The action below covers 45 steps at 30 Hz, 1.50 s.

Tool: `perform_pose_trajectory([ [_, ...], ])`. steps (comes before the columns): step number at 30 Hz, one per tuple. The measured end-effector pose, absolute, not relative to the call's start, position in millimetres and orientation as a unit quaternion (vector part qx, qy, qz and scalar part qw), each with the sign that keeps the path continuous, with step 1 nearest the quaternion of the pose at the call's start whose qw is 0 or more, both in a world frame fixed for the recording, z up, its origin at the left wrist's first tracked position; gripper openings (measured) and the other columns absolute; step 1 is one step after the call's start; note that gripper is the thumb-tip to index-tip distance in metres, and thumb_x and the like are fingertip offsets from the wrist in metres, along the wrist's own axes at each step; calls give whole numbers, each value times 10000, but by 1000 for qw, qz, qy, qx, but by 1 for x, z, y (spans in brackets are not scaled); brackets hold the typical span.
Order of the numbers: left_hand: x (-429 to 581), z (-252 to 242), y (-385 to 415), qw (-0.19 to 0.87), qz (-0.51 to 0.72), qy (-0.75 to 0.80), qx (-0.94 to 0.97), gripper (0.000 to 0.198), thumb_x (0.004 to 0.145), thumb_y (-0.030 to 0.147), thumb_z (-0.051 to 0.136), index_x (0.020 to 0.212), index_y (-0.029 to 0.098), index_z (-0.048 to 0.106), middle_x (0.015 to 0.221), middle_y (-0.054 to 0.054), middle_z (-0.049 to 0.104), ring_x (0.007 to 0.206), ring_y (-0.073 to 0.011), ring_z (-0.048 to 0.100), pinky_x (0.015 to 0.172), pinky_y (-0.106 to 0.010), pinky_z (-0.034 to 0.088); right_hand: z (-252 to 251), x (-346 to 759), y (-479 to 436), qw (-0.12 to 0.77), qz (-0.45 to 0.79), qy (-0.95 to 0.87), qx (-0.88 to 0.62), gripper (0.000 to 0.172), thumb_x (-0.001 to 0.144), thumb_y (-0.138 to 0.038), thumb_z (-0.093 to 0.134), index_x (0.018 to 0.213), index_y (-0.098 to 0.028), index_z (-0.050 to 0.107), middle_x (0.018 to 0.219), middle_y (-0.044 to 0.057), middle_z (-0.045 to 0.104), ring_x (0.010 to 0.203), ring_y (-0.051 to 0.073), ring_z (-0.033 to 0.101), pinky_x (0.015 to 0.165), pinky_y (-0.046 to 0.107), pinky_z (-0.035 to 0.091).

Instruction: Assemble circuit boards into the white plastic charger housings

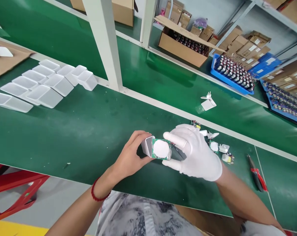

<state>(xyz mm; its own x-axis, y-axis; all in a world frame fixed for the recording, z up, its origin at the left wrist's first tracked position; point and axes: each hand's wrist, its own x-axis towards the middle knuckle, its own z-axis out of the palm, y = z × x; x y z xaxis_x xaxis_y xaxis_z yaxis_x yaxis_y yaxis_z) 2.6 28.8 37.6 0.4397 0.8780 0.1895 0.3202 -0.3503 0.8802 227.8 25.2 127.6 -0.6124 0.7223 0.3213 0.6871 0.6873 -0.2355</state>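
My bare left hand [131,156] grips a white plastic housing [146,146] between thumb and fingers, its opening turned to the right. At that opening sits a green circuit board [154,156] with a round white pad on it. My right hand [197,152], in a white glove, has its thumb and forefinger at the board's right end, with dark wires near the palm. How far the board reaches into the housing is hidden. Right of the glove lie another circuit board [214,146] with a white pad and small white plug parts [224,148].
Several white housings [59,83] stand at the left. Red-handled pliers [258,177] lie at the right. Beyond the rail are a white plug piece [208,104], a blue tray [233,75] of small parts and a cardboard box [182,49]. A white post [104,46] rises from the rail.
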Motion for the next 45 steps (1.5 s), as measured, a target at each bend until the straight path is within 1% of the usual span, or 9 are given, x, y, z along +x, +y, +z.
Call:
perform_pose_trajectory([
  [3,6,38,28,412,365,378,745,546,794,224,743,1285,265,508,1260,-84,526,1140,-225,589,917,-343,561,141,216,24,121,1,-912,-392,297,797,-337,686,1021,-152,624,812,58,652,764,220,563,779,413,449],
  [6,9,38,29,433,374,361,736,532,812,208,726,1292,291,510,1278,-80,513,1154,-226,581,856,-299,588,149,209,24,53,-23,-922,-383,191,812,-305,649,925,-152,641,750,42,614,734,213,526,749,396,417],
  [13,9,38,27,446,365,343,742,546,824,182,704,1314,306,497,1310,-87,497,1147,-239,585,805,-287,604,154,202,23,-16,-86,-929,-359,222,865,-340,593,923,-131,639,796,71,590,772,234,509,799,410,404],
  [18,8,40,29,459,356,331,744,534,817,198,721,1297,301,513,1288,-79,511,1127,-230,590,834,-293,601,160,197,20,-26,-102,-926,-363,144,856,-272,596,860,-131,627,758,80,574,790,249,522,781,402,404],
  [23,8,42,30,471,367,323,734,539,825,185,709,1310,307,511,1286,-80,508,1158,-236,581,840,-285,595,165,197,16,-18,-61,-918,-392,199,857,-309,593,942,-134,633,809,95,593,846,267,531,782,416,405],
  [32,9,39,27,480,363,321,731,523,824,237,719,1300,308,515,1290,-90,510,1149,-251,582,826,-308,599,163,193,15,-44,-81,-923,-373,130,881,-241,541,880,-138,620,764,86,584,774,251,522,757,420,392],
  [37,8,39,25,465,346,330,745,527,827,193,701,1308,296,511,1294,-91,512,1153,-246,575,849,-310,580,160,187,12,-55,-90,-920,-378,87,845,-155,530,844,-135,614,742,82,577,723,244,534,742,417,395],
  [41,11,43,23,466,334,333,748,512,808,138,693,1275,284,539,1278,-78,526,1116,-227,593,844,-298,569,160,179,15,-66,-79,-915,-389,84,817,-137,557,866,-118,623,755,89,579,728,256,552,750,435,412],
  [45,15,39,22,507,369,352,695,479,769,194,749,1210,260,575,1243,-70,537,1096,-224,602,820,-292,590,162,184,18,-11,3,-919,-394,443,810,-278,692,1199,-112,563,926,99,614,865,273,574,878,475,440],
])
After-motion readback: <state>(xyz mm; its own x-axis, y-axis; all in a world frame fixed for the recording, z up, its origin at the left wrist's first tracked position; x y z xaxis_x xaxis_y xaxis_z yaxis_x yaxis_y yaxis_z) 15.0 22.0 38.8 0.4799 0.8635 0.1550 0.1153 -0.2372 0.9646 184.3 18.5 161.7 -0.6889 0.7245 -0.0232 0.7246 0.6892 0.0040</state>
